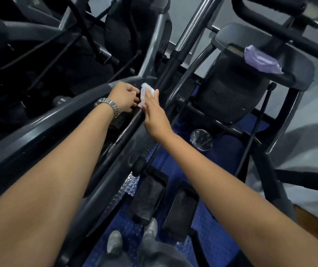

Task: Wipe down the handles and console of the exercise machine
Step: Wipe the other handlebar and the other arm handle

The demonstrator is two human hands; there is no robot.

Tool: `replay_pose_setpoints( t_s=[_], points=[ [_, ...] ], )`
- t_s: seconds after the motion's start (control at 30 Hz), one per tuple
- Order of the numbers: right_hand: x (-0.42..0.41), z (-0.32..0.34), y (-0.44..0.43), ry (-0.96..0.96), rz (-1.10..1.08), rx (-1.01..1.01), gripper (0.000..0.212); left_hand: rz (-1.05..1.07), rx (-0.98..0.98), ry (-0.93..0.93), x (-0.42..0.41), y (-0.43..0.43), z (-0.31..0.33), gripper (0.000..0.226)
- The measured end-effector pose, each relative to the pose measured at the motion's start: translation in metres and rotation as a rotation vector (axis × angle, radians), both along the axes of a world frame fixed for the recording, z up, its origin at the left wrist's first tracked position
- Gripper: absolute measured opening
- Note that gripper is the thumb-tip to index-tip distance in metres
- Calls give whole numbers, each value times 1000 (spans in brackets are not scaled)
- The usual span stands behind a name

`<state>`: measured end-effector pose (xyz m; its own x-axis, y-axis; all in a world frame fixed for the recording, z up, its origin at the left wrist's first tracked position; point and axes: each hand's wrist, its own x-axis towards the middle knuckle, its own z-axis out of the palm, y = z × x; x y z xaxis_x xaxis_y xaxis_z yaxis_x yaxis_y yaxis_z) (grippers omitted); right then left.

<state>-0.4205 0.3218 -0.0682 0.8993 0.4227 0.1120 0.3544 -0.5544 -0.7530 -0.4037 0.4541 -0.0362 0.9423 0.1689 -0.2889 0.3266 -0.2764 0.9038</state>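
Observation:
A small white wipe [144, 92] lies against the dark grey handle bar [127, 124] of the exercise machine, near where the bar meets a black upright tube [168, 74]. My right hand [155, 114] is stretched flat with its fingers pressing the wipe onto the bar. My left hand [124, 97], with a metal watch on the wrist, is curled beside the wipe, fingertips touching its left edge and the bar. The machine's console is not clearly visible.
A purple wipe packet [261, 59] rests on the neighbouring machine's grey console tray [296, 78] at upper right. A round bin with a clear liner [201, 139] stands on the blue floor. Black pedals [148, 195] lie below, my shoes behind them. More machines crowd the left.

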Motion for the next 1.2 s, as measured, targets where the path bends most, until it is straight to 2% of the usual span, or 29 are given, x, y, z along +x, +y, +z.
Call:
replay_pose_setpoints(
  t_s=[0.07, 0.17, 0.27, 0.37, 0.6, 0.8, 1.0, 1.2],
  points=[
    [-13, -6, -7, -33, 76, -29, 54, -69, -20, 56, -6, 6, -1, 24],
    [-9, -9, -16, -157, 185, -180, 46, -116, -29, 98, -14, 11, -1, 21],
    [23, 3, -20, -273, 184, -400, 36, -108, -63, 121, -17, 17, -3, 24],
    [35, 14, -14, -315, 161, -497, 30, -78, -55, 134, -18, 21, -4, 24],
    [-8, 10, 3, -405, 432, -493, 34, -68, 42, 28, -19, 18, -8, 25],
    [4, 21, 1, -379, 331, -516, 39, -100, 11, 26, -28, 16, -7, 22],
    [-39, 2, 8, -477, 478, -455, 36, -129, 36, 23, -45, 28, -14, 24],
    [-27, 12, 10, -415, 346, -493, 38, -116, -17, 38, -58, 29, -14, 29]
  ],
)
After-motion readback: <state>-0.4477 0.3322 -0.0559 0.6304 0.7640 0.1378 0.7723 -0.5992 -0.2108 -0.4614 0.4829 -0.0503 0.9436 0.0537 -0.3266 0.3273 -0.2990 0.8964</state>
